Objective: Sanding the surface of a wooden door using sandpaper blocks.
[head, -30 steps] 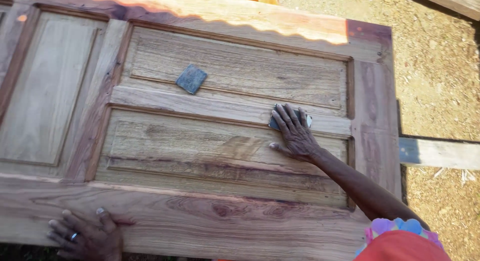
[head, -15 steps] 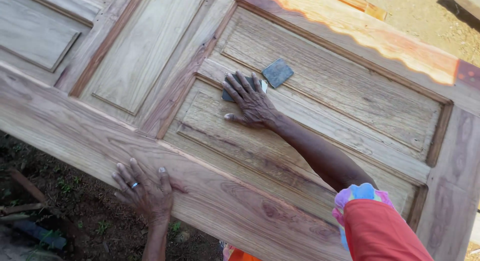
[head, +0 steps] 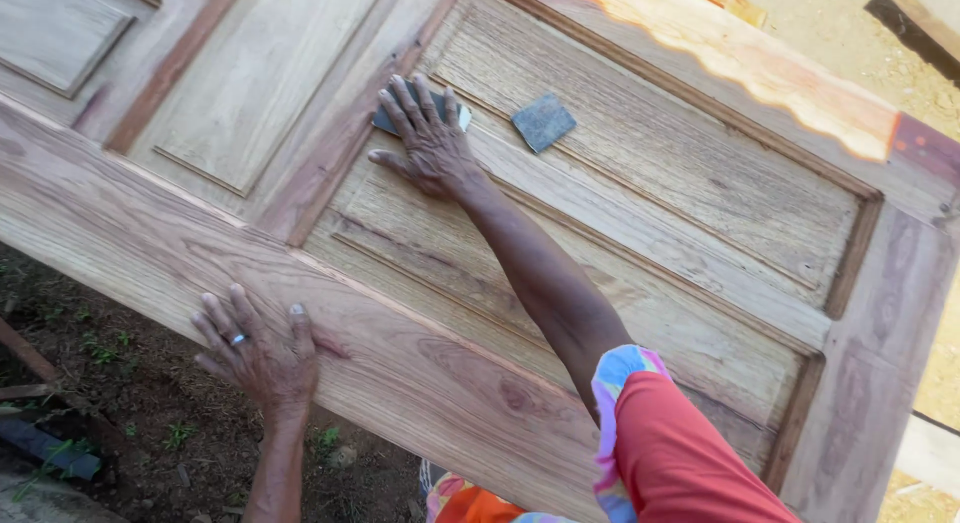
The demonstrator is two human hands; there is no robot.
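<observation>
A large bare wooden panelled door (head: 620, 233) lies flat across the view. My right hand (head: 425, 138) presses a grey piece of sandpaper (head: 452, 115) flat against the rail between two panels, fingers spread over it. A second dark grey sandpaper piece (head: 544, 121) lies loose on the upper panel just right of that hand. My left hand (head: 258, 355), with a ring on one finger, rests flat with fingers apart on the door's near stile, holding nothing.
Below the door's near edge is dark soil (head: 110, 403) with small weeds and bits of scrap. Sandy ground (head: 820, 33) and a wooden plank (head: 925, 18) lie beyond the far edge. Sunlight falls in a bright strip (head: 740, 68) on the far stile.
My right hand has slid the sandpaper leftward along the rail, away from the loose piece. The view has swung, and my left hand stays on the near stile.
</observation>
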